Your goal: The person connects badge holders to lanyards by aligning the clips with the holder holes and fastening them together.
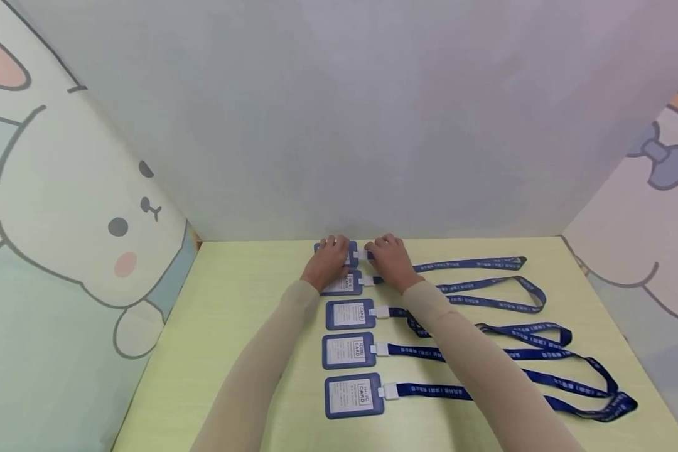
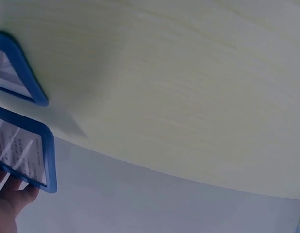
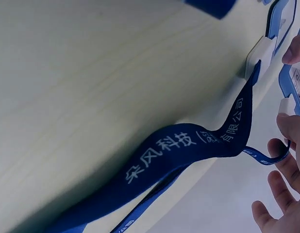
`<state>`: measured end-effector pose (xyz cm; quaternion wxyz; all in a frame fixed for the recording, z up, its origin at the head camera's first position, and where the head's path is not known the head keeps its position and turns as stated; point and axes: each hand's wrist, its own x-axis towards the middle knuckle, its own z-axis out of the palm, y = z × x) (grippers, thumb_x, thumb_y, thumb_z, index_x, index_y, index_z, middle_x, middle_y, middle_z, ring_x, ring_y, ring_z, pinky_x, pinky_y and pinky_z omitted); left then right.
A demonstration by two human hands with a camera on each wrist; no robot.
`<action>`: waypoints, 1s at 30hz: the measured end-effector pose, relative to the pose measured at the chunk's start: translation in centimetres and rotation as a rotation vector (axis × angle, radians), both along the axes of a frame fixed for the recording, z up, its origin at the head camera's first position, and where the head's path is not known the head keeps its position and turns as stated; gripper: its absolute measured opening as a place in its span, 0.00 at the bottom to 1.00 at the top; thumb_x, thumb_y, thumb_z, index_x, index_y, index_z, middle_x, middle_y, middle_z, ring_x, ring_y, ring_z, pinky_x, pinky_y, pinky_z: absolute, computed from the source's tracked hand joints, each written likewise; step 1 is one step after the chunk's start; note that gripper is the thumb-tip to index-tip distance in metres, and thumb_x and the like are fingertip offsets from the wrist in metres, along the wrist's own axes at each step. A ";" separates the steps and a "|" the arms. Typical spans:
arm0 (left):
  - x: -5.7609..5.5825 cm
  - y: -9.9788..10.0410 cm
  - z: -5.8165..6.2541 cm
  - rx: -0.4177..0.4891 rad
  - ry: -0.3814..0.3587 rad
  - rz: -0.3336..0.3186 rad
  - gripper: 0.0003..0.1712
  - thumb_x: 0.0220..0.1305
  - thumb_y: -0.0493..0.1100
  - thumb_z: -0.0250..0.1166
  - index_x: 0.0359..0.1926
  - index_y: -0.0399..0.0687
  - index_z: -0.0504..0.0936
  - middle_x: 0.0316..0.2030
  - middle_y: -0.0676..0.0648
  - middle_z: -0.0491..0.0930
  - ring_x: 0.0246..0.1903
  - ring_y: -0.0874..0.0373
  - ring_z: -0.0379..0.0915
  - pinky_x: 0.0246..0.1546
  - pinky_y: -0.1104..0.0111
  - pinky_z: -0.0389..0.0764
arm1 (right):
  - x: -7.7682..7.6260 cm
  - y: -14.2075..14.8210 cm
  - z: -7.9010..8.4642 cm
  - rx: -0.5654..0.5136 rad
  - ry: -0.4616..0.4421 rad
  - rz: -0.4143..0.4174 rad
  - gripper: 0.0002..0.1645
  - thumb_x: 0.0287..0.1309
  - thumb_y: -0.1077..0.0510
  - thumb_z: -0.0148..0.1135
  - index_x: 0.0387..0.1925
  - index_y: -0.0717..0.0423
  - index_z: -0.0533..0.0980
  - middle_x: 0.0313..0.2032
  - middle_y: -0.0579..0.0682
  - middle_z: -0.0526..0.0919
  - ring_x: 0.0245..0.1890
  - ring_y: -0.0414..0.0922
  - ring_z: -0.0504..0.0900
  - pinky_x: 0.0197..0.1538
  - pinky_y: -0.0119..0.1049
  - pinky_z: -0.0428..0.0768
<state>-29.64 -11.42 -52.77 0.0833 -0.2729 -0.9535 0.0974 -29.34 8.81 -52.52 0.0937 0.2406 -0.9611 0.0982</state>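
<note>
At the far edge of the table, my left hand [image 1: 326,262] grips the farthest blue ID badge holder [image 1: 353,255], with fingers at its far edge. That badge holder [image 2: 24,150] stands at the lower left in the left wrist view. Just to the right, my right hand [image 1: 391,260] pinches the dark blue lanyard [image 1: 371,255] beside its white clip [image 1: 361,255]. In the right wrist view the thumb is at the white clip [image 3: 286,106], while the other fingers are spread. A second badge holder [image 1: 347,284] lies just nearer, partly hidden by the left hand.
Three more badge holders, the nearest one [image 1: 354,395] included, form a column toward me. Their printed lanyards [image 1: 429,390] stretch right in loops, partly under my right forearm. A grey wall [image 1: 367,125] rises behind the pale yellow table [image 1: 220,339]; cartoon-printed panels flank it.
</note>
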 end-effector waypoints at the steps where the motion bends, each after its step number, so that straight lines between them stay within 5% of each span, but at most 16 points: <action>1: -0.2 0.0 0.0 -0.005 -0.013 0.005 0.42 0.70 0.56 0.72 0.73 0.35 0.69 0.64 0.38 0.74 0.63 0.44 0.75 0.70 0.50 0.75 | -0.1 -0.1 0.0 0.003 -0.009 -0.004 0.18 0.72 0.57 0.68 0.60 0.54 0.82 0.49 0.54 0.86 0.58 0.54 0.77 0.71 0.54 0.73; 14: -1.1 0.3 0.5 -0.167 -0.122 0.009 0.41 0.75 0.55 0.66 0.76 0.35 0.66 0.68 0.38 0.71 0.64 0.46 0.74 0.66 0.53 0.79 | -0.8 -0.5 -0.9 0.043 -0.112 -0.062 0.19 0.74 0.55 0.65 0.63 0.52 0.81 0.52 0.54 0.86 0.60 0.54 0.76 0.71 0.56 0.73; 24: -1.9 0.4 0.2 -0.156 -0.241 0.036 0.41 0.77 0.54 0.64 0.79 0.37 0.63 0.70 0.39 0.70 0.67 0.46 0.71 0.69 0.55 0.76 | -0.9 -0.6 -1.4 0.053 -0.116 -0.070 0.19 0.74 0.55 0.65 0.62 0.53 0.81 0.53 0.54 0.86 0.59 0.54 0.76 0.69 0.55 0.74; 30: -1.8 0.2 0.0 -0.069 -0.311 0.039 0.37 0.78 0.52 0.63 0.79 0.40 0.65 0.68 0.39 0.72 0.65 0.47 0.73 0.67 0.55 0.78 | -0.9 -0.4 -1.7 0.100 -0.144 -0.075 0.20 0.75 0.55 0.64 0.64 0.52 0.81 0.53 0.54 0.85 0.59 0.54 0.76 0.69 0.54 0.75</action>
